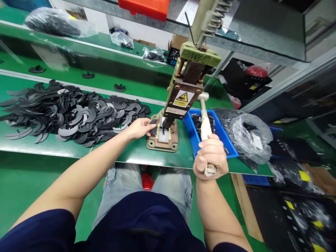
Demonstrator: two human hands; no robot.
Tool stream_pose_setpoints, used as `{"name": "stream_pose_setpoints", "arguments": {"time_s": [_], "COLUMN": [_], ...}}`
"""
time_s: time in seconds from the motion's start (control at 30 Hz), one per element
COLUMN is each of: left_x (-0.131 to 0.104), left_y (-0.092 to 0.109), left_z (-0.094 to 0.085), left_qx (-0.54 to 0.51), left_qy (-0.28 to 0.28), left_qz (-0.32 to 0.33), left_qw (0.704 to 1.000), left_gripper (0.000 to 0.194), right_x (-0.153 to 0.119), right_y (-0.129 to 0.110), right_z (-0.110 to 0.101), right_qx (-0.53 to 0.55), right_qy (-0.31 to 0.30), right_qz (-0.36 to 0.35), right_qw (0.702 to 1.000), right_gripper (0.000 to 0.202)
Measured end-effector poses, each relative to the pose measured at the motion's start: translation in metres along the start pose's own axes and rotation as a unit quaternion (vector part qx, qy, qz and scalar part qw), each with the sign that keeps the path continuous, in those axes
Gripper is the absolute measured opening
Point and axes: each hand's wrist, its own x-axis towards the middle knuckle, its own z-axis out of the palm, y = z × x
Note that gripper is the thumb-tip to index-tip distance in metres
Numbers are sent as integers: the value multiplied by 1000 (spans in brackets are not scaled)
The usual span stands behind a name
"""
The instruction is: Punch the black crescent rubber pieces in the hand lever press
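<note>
The fingers of my left hand point(142, 128) pinch a dark curved piece point(153, 128) at the left side of the press base point(168, 145). My right hand point(212, 157) is wrapped round the pale wrapped lever point(205, 120) of the hand press point(183, 94). Beneath the press head, a thin black part point(163, 129) stands over a light metal plate point(164, 136). Left of the base lies a large pile of dark curved pieces point(76, 113).
Right of the press, a blue bin point(193, 134) holds small black parts, with a clear plastic bag point(252, 136) beside it. Several loose black parts lie on the green strip behind. A metal shelf point(267, 31) overhangs the upper right.
</note>
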Motion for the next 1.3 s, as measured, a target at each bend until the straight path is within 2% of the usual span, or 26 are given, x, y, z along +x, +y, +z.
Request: {"name": "stream_pose_setpoints", "arguments": {"time_s": [0.13,0.3,0.5,0.63,0.73,0.8,0.9,0.93,1.03,1.1,1.17,1.2,1.23,1.3], "left_x": [20,30,40,45,45,43,38,35,26,18,4,-5,-14,-36], "left_y": [-1,-2,-9,-4,7,14,19,20,19,20,25,28,32,40], "left_z": [7,9,6,7,9,11,15,16,20,20,18,16,14,10], "left_qx": [37,60,92,83,65,44,-2,-14,-33,-36,-36,-34,-33,-33], "left_qy": [-8,-26,-49,-61,-68,-72,-68,-64,-51,-46,-43,-42,-44,-55], "left_qz": [5,-16,-37,-82,-145,-192,-227,-229,-206,-175,-138,-119,-100,-68], "left_qw": [999,998,994,991,985,978,971,971,977,983,989,991,993,996], "left_gripper": [39,35,34,36,33,29,24,24,24,25,29,32,35,42], "right_x": [-1,-1,0,-4,-3,11,58,78,131,141,122,102,78,25], "right_y": [0,-1,-3,-3,-4,-6,-5,-4,7,18,30,36,40,42], "right_z": [0,1,1,1,2,5,14,17,24,24,22,21,21,24], "right_qx": [6,12,3,21,31,48,96,105,96,97,92,82,62,63], "right_qy": [-3,15,6,16,13,21,66,83,51,43,86,123,135,80], "right_qz": [-2,-3,7,8,3,4,5,0,0,20,56,75,127,202], "right_qw": [1000,1000,1000,1000,999,999,993,991,994,994,990,986,981,974], "right_gripper": [22,27,27,24,24,24,17,23,57,68,61,52,41,26]}}
